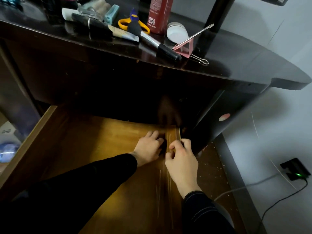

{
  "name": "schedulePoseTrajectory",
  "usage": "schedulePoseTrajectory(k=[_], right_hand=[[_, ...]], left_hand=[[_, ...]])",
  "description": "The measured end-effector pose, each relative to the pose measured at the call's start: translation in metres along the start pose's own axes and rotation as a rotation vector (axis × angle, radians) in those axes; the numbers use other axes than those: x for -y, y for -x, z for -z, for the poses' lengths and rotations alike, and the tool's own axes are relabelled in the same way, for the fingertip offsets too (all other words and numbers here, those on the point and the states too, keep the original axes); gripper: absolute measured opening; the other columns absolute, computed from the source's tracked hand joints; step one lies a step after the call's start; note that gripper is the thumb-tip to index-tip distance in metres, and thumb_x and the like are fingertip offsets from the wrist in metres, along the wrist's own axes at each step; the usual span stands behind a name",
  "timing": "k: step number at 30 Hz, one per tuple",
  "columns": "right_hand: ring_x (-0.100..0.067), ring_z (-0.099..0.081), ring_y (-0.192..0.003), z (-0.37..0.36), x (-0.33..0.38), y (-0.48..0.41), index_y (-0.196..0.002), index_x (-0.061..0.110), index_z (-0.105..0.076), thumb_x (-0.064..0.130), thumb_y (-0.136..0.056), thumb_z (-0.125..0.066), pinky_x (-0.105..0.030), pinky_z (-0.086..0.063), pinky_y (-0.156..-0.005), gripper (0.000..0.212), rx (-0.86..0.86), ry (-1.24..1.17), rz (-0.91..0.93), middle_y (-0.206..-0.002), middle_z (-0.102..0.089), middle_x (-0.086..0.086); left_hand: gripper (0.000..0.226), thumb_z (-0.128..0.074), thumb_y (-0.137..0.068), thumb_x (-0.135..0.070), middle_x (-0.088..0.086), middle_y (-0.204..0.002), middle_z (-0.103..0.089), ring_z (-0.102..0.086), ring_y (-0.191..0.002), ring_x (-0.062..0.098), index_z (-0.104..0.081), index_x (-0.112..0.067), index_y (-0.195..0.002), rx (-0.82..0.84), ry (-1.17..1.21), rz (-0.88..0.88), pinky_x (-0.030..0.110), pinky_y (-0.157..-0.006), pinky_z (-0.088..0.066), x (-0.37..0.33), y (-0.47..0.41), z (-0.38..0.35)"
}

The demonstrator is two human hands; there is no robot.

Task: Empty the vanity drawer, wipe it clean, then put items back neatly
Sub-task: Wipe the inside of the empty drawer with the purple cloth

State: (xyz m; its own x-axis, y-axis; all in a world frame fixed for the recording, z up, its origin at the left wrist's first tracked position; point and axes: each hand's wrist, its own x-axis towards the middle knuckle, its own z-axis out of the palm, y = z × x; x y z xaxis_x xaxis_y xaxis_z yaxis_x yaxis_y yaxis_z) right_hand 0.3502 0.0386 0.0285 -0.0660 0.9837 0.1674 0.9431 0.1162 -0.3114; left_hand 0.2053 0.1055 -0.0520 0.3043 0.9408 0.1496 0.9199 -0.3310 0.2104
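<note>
Left hand (148,146), right hand (182,160) inside open drawer (91,139).

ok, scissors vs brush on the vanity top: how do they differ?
The scissors have yellow handles and a blue tip; the brush is black with a silver middle. The scissors point back, the brush's handle toward the front edge. The brush's head overlaps the scissors. Both lie flat on the top.
</note>
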Motion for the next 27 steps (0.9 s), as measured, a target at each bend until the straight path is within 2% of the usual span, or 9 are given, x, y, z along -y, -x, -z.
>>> schedulePoseTrajectory(k=[3, 7, 10, 15, 17, 21, 27], right_hand=[[-0.017, -0.061, -0.076, 0.002, 0.001, 0.001, -0.105, 0.025, -0.059, 0.027, -0.092, -0.061, -0.026, -0.042, -0.06, 0.013, 0.001, 0.007, 0.006, -0.126, -0.041, 0.005], [-0.017, -0.063, -0.075, 0.003, 0.003, 0.003, -0.106, 0.025, -0.058, 0.027, -0.092, -0.062, -0.026, -0.041, -0.062, 0.015, -0.001, 0.025, 0.008, -0.127, -0.042, 0.003], [-0.018, -0.063, -0.076, 0.004, 0.004, 0.005, -0.106, 0.024, -0.058, 0.027, -0.092, -0.063, -0.026, -0.042, -0.061, 0.015, -0.006, 0.029, 0.013, -0.127, -0.043, 0.002], [-0.016, -0.063, -0.073, 0.002, 0.003, 0.005, -0.109, 0.024, -0.058, 0.027, -0.093, -0.063, -0.022, -0.037, -0.057, 0.017, -0.005, 0.043, 0.013, -0.128, -0.043, 0.001], [-0.015, -0.063, -0.073, 0.0, 0.001, 0.004, -0.109, 0.024, -0.059, 0.028, -0.092, -0.064, -0.02, -0.033, -0.054, 0.018, -0.01, 0.051, 0.016, -0.128, -0.044, 0.002], [-0.017, -0.06, -0.072, -0.001, 0.0, 0.003, -0.105, 0.024, -0.058, 0.028, -0.092, -0.063, -0.026, -0.042, -0.059, 0.014, -0.012, 0.04, 0.019, -0.127, -0.043, 0.002], [-0.016, -0.059, -0.072, -0.001, 0.001, 0.002, -0.103, 0.024, -0.057, 0.024, -0.091, -0.061, -0.03, -0.049, -0.061, 0.012, -0.018, 0.014, 0.014, -0.121, -0.041, 0.004]], left_hand=[[0.043, -0.056, -0.091, -0.036, 0.004, -0.12, -0.047, -0.046, -0.109, 0.026, -0.058, -0.02, -0.131, 0.046, 0.055, -0.099, 0.039, -0.079, -0.051, -0.008, 0.035, 0.007], [0.042, -0.057, -0.091, -0.034, 0.005, -0.123, -0.045, -0.045, -0.109, 0.026, -0.057, -0.023, -0.132, 0.213, 0.111, -0.321, 0.04, -0.082, -0.049, -0.021, 0.093, 0.02], [0.042, -0.061, -0.09, -0.03, 0.006, -0.121, -0.042, -0.043, -0.107, 0.028, -0.056, -0.022, -0.131, 0.322, 0.122, -0.48, 0.041, -0.076, -0.045, -0.028, 0.132, 0.025], [0.045, -0.063, -0.09, -0.029, 0.007, -0.12, -0.043, -0.043, -0.108, 0.028, -0.054, -0.026, -0.135, 0.382, 0.059, -0.56, 0.04, -0.073, -0.043, -0.023, 0.127, 0.036], [0.044, -0.062, -0.091, -0.031, 0.005, -0.121, -0.044, -0.044, -0.11, 0.027, -0.055, -0.028, -0.134, 0.35, 0.057, -0.51, 0.038, -0.076, -0.045, -0.016, 0.107, 0.036], [0.037, -0.061, -0.09, -0.036, 0.006, -0.127, -0.049, -0.05, -0.114, 0.028, -0.061, -0.028, -0.126, 0.231, 0.076, -0.255, 0.039, -0.089, -0.052, 0.002, 0.047, 0.035], [0.044, -0.06, -0.09, -0.035, 0.009, -0.129, -0.054, -0.053, -0.118, 0.034, -0.057, -0.028, -0.134, 0.07, 0.103, 0.064, 0.04, -0.099, -0.048, 0.031, -0.022, 0.016]])
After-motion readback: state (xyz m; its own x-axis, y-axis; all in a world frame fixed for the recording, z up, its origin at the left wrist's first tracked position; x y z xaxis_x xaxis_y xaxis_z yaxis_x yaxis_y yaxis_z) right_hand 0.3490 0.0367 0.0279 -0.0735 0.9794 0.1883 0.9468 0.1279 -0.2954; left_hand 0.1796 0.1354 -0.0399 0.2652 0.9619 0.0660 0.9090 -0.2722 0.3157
